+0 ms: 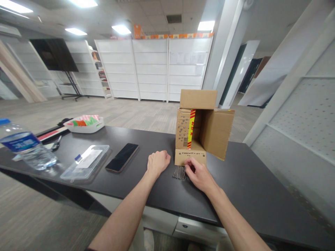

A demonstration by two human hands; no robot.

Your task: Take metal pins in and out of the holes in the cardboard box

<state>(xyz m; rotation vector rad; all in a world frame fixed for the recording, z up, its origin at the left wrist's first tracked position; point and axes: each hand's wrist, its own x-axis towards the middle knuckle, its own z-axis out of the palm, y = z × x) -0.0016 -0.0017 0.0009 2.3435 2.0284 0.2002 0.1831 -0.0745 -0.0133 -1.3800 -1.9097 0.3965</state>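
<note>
A cardboard box (183, 129) stands on the dark table with its flaps spread. Its lower front flap (190, 157) has a row of small holes and hangs toward me. My right hand (199, 173) is at this flap, thumb and fingers curled together; whatever they pinch, if anything, is too small to make out. Just left of those fingers, several thin metal nails (179, 172) lie fanned out on the table. My left hand (157, 162) rests on the tabletop left of the box, closed in a loose fist, with no object showing in it.
Left of my left hand lie a black phone (122, 157) and a clear plastic case (87, 162) with a paper label. A water bottle (26, 146) stands at the far left. Behind it is a white basket (87, 129) with colourful packets. White shelving (150, 69) lines the background.
</note>
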